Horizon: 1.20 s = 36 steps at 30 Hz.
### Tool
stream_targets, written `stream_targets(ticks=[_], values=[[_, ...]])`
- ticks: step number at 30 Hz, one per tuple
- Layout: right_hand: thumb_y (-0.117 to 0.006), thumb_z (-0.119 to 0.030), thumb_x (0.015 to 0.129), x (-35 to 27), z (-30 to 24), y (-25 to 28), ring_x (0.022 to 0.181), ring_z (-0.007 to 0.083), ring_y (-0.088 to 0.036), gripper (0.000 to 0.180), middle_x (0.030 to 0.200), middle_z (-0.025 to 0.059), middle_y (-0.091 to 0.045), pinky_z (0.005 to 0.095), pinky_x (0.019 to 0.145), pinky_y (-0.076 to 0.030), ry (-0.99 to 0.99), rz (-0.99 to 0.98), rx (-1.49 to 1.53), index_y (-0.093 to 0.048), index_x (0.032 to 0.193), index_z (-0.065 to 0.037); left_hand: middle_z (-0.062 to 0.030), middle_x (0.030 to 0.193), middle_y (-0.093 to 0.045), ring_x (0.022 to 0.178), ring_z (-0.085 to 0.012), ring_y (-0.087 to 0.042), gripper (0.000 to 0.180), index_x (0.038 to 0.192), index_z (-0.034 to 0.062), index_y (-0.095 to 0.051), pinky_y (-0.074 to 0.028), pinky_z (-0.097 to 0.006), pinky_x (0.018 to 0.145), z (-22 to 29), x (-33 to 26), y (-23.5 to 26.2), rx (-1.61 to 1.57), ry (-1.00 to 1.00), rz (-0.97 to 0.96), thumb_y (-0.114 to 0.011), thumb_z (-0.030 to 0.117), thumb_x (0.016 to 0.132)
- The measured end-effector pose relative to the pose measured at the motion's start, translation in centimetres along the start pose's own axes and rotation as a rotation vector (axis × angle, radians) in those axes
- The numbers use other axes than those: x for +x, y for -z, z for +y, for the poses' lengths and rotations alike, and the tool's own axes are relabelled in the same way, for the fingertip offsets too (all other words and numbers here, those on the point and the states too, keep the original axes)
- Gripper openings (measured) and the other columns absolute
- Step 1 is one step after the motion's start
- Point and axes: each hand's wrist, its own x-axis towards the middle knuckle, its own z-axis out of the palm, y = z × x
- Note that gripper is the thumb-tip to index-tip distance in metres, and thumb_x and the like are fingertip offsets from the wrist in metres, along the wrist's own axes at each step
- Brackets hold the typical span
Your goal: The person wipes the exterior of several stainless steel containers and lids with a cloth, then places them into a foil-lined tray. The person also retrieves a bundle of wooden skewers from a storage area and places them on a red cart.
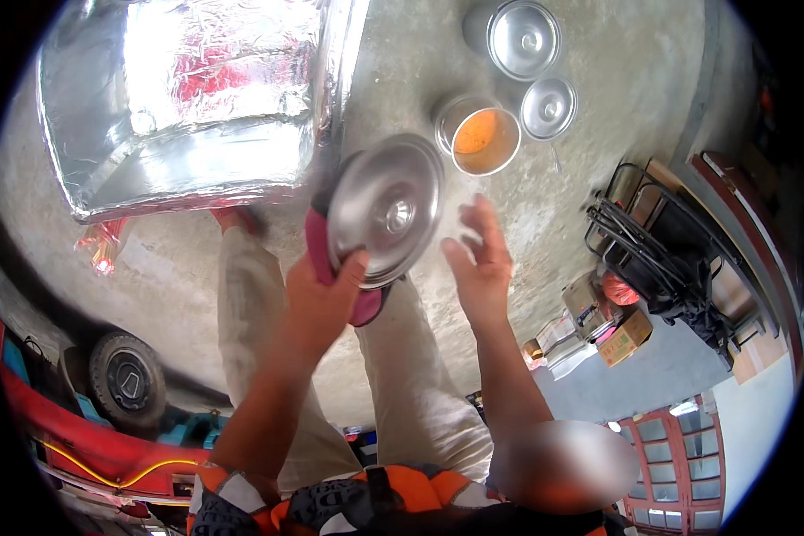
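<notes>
My left hand [320, 299] grips a round, shiny metal lid [384, 210] with a central knob, the thumb pressed over its near rim. Something pink and dark [317, 234] shows from under the lid; what it is, and whether a pot is below, I cannot tell. To the lid's right, my right hand [484, 259] hovers with fingers apart and nothing in it. Just beyond that hand stands an uncovered metal canister [500, 161] with orange contents [477, 131]. Beside it lies a smaller metal lid [548, 108], and farther off is a lidded metal pot [523, 40].
A big foil-lined box [196, 170] fills the far left. A spoon-like utensil [556, 159] lies by the small lid. Folded black-framed chairs [652, 250] and a cardboard box [627, 339] are at right. A wheel [128, 379] and a red vehicle [89, 460] are at left.
</notes>
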Motion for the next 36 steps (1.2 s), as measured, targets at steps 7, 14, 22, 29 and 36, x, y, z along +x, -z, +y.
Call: stream_targets(ticks=[7,14,22,29,36], values=[[-0.046,-0.063,0.075,1.0,-3.7,-3.2,0.123,0.0277,-0.034,0.089,0.137,0.0136,-0.029,0.0414,0.103,-0.028,-0.135,-0.199,0.818,-0.012,0.14,-0.012,-0.0116,0.106,-0.052,0.087,-0.0279,-0.054,0.041,0.096,0.0052,-0.059,-0.042,-0.037,0.076,-0.6,-2.4,-2.6,0.65,-0.76,-0.262,-0.068,0.021,0.059],[-0.049,-0.049,0.07,0.7,-4.9,-5.3,0.122,0.0288,-0.036,0.082,0.134,0.0135,-0.035,0.0407,0.103,-0.028,-0.414,-0.075,0.993,-0.022,0.137,-0.01,-0.0105,0.126,-0.043,0.119,-0.0296,-0.037,0.04,0.108,0.0085,-0.057,-0.024,-0.047,0.095,1.3,1.7,-2.4,0.762,-0.987,-0.197,-0.058,0.03,0.074],[-0.051,-0.023,0.057,0.8,-5.4,-5.6,0.125,0.0306,-0.031,0.088,0.135,0.0186,-0.03,0.0388,0.105,-0.023,-0.153,-0.249,1.234,-0.019,0.136,-0.002,-0.018,0.131,-0.038,0.12,-0.0337,-0.038,0.05,0.127,-0.0012,-0.037,-0.03,-0.037,0.097,-0.4,5.1,0.3,0.293,-0.374,-0.078,-0.048,0.024,0.085],[-0.047,-0.029,0.067,1.4,-3.9,-5.7,0.118,0.0309,-0.038,0.076,0.128,0.0175,-0.038,0.0397,0.101,-0.03,-0.258,-0.116,1.131,-0.024,0.134,-0.003,-0.0152,0.134,-0.035,0.128,-0.0293,-0.028,0.051,0.126,0.0034,-0.041,-0.022,-0.047,0.1,-3.0,-1.8,-2.2,0.591,-0.572,-0.177,-0.053,0.023,0.081],[-0.045,-0.035,0.076,1.3,-2.6,-3.9,0.11,0.0273,-0.047,0.058,0.121,0.0141,-0.049,0.0379,0.097,-0.034,-0.318,-0.218,1.314,-0.043,0.123,-0.002,-0.0103,0.134,-0.036,0.127,-0.0255,-0.03,0.049,0.124,0.0072,-0.044,-0.019,-0.048,0.1,0.2,2.2,-2.9,0.78,-0.74,-0.206,-0.054,0.023,0.079]])
